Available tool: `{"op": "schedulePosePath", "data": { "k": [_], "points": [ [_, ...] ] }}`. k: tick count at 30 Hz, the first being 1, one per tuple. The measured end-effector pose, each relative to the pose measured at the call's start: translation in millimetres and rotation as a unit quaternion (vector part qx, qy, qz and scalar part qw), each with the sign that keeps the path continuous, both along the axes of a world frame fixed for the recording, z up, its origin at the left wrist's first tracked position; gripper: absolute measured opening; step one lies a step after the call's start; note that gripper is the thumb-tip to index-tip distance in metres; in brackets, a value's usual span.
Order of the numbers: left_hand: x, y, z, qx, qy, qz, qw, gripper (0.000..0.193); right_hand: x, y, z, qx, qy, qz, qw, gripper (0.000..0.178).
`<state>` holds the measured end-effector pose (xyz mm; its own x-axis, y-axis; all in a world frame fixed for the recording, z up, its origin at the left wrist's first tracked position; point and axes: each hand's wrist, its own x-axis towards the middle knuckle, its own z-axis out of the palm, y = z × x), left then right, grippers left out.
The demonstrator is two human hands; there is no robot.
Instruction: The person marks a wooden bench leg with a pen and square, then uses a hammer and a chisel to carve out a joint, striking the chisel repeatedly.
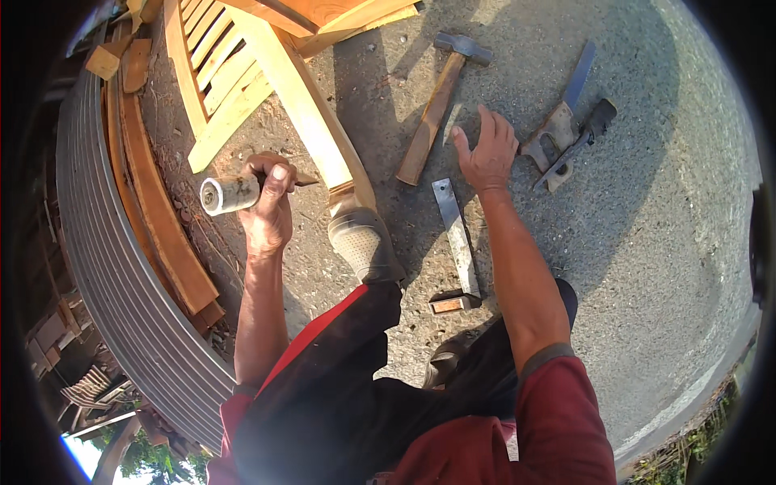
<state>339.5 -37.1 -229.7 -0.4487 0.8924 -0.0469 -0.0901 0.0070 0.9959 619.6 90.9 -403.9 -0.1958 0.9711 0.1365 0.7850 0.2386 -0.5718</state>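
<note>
My left hand (269,200) is closed around a chisel-like tool with a pale round handle (229,194), held above the dirt beside a light wooden frame. My right hand (487,151) is spread open, holding nothing, just right of a hammer (436,103) with a wooden handle lying on the concrete. A metal try square (457,238) lies below that hand. My foot in a grey shoe (364,242) presses on a leg of the wooden frame (303,105).
A slatted wooden frame (217,65) lies at the top left. Curved wooden boards (158,210) and corrugated metal sheeting (105,267) run along the left. A hand plane or metal tools (566,133) lie at the upper right on the concrete.
</note>
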Motion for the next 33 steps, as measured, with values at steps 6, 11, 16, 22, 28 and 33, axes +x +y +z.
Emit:
{"op": "schedulePosePath", "data": {
  "k": [6,11,16,22,28,33],
  "points": [
    [57,-15,-7,0.036,-0.078,-0.024,0.996,0.020,-68,28,40,-0.241,0.009,-0.065,0.968,0.089],
    [66,-28,-27,0.062,-0.062,-0.001,0.996,0.013,-73,53,32,-0.327,-0.057,-0.059,0.941,0.091],
    [64,-45,-48,0.061,-0.032,0.029,0.997,0.013,-18,61,35,-0.350,0.019,-0.065,0.934,0.060],
    [69,-62,-56,0.071,0.070,0.005,0.995,0.016,38,-23,101,-0.425,0.201,0.006,0.883,0.047],
    [75,-82,-52,0.034,0.233,-0.088,0.968,0.013,72,-104,154,-0.326,0.155,0.171,0.917,0.043],
    [59,-86,-59,0.061,0.213,-0.107,0.969,0.013,63,-149,196,-0.214,0.174,0.344,0.898,0.042]
  ]
}}
